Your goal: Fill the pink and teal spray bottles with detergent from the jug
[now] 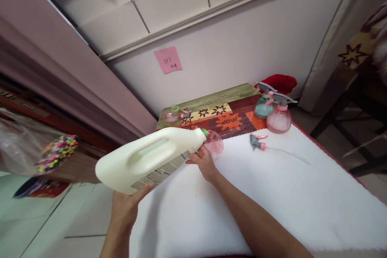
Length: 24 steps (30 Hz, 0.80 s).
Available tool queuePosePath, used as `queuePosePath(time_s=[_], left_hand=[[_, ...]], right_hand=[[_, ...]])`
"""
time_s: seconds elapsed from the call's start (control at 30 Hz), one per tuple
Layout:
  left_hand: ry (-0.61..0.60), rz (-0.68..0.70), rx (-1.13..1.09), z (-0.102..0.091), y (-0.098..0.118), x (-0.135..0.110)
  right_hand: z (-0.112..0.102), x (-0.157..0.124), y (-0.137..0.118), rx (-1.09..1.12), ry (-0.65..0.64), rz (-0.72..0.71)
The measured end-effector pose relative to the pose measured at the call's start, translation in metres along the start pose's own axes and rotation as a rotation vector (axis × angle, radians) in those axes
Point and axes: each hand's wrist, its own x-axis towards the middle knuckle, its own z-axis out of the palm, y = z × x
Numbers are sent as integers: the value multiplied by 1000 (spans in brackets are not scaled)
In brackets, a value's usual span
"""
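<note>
A large cream-white plastic jug (151, 149) with a built-in handle is tilted, its green spout (205, 132) lowest and pointing right. My left hand (125, 205) is closed around the jug's base from below. Close to the neck, my right hand (205, 163) grips the jug's underside, some fingers hidden behind it. The spout meets the top of a small pink clear bottle (215, 145) standing without a sprayer; the mouth is partly hidden. Right of that bottle lies a grey-and-pink spray head (256, 142) with a clear dip tube (287, 154).
Two filled spray bottles, one green (263, 108) and one pink (279, 121), stand at the table's right back. Another small pink spray bottle (173, 117) lies at the back left. White cloth (242, 193) covers the front table. A pink note (168, 60) sticks to the wall.
</note>
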Motion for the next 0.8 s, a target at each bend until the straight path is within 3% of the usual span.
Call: queuePosePath(time_s=[0.33, 0.63, 0.8], left_hand=[[-19, -48, 84, -5, 4, 4], [-45, -102, 49, -14, -10, 12], [-43, -90, 63, -14, -8, 14]], right_hand=[[1, 0, -1, -3, -6, 0], [1, 0, -3, -5, -10, 13], [1, 0, -2, -1, -7, 14]])
